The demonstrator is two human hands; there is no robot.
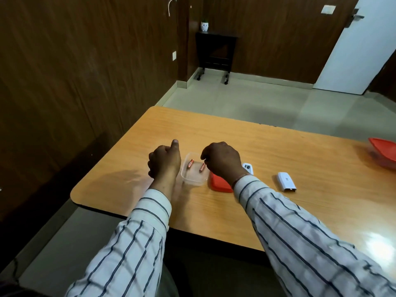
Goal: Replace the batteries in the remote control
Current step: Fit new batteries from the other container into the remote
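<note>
A small clear plastic container (194, 180) sits on the wooden table (278, 159) and holds two copper-coloured batteries (190, 163) (202, 168). My left hand (164, 160) rests beside the container's left wall, fingers curled, thumb raised. Over the container's right edge hovers my right hand (222, 160), fingers bent down near the right battery; whether it touches the battery is hidden. The container's red lid (219, 183) lies just right of it. A white remote control (248, 168) lies partly behind my right wrist. A white battery cover (286, 181) lies farther right.
A second container with a red lid (383, 153) stands at the table's right edge. The table's rounded left corner is near my left arm. Beyond the table are a tiled floor, a dark rolling side table (215, 54) and a white door (360, 46).
</note>
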